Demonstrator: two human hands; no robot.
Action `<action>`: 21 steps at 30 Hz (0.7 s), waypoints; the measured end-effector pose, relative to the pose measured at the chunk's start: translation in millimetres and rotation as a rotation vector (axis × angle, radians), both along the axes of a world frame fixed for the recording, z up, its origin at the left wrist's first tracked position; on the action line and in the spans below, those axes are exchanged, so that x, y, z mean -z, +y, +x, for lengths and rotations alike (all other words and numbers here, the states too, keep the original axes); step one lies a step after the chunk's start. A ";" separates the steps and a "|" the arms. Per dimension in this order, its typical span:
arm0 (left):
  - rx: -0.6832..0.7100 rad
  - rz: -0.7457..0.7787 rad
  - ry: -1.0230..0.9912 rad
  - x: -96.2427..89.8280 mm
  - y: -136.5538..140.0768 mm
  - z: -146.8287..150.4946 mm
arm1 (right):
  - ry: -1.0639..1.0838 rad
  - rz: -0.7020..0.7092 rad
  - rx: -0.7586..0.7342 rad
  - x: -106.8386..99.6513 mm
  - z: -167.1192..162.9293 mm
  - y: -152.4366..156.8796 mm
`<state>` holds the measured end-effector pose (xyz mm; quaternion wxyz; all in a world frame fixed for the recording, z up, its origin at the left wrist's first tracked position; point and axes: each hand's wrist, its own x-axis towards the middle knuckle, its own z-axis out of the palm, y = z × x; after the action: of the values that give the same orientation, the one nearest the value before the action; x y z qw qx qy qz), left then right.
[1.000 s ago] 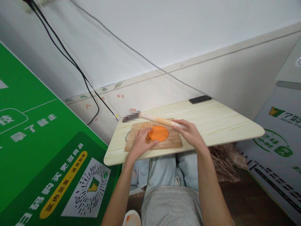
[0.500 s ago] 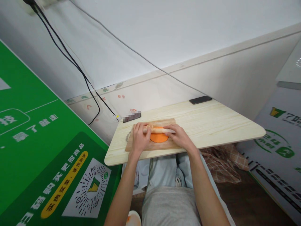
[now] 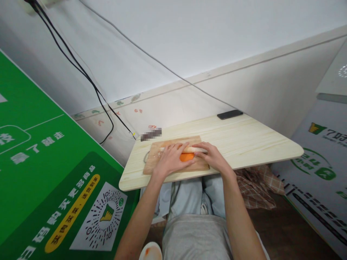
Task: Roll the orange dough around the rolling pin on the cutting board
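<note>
A flat orange piece of dough (image 3: pixel 187 157) lies on a wooden cutting board (image 3: pixel 200 165), with a pale rolling pin (image 3: pixel 190 149) across its far part. My right hand (image 3: pixel 213 155) has its fingers closed round the pin's right end. Over the left part of the pin and the dough lies my left hand (image 3: pixel 173 159), its fingers stretched out and the thumb apart, touching the orange sheet. That hand hides the dough's left side and much of the pin's left half.
The board rests on a light wooden table (image 3: pixel 238 141) against the wall. A dark phone (image 3: pixel 230 114) lies at the back right; a blurred-out dark object (image 3: pixel 151 134) is at the back left. A green printed panel (image 3: pixel 32 173) stands left. Below sits a white bowl (image 3: pixel 151 251) with orange stains.
My left hand has let go of the pin's left end and moved right, spreading flat over the pin and dough. My right hand stays at the right end, shifted slightly right with the pin.
</note>
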<state>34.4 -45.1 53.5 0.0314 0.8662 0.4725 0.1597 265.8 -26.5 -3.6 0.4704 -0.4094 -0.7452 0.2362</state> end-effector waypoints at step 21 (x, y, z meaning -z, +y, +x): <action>-0.304 0.077 -0.081 20.5 2.1 -5.6 | -0.067 -0.036 -0.022 -9.4 -14.7 -3.5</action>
<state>28.8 -43.1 33.0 -0.0072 0.7781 0.5900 0.2156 251.1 -30.0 5.8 0.4350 -0.4171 -0.7608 0.2407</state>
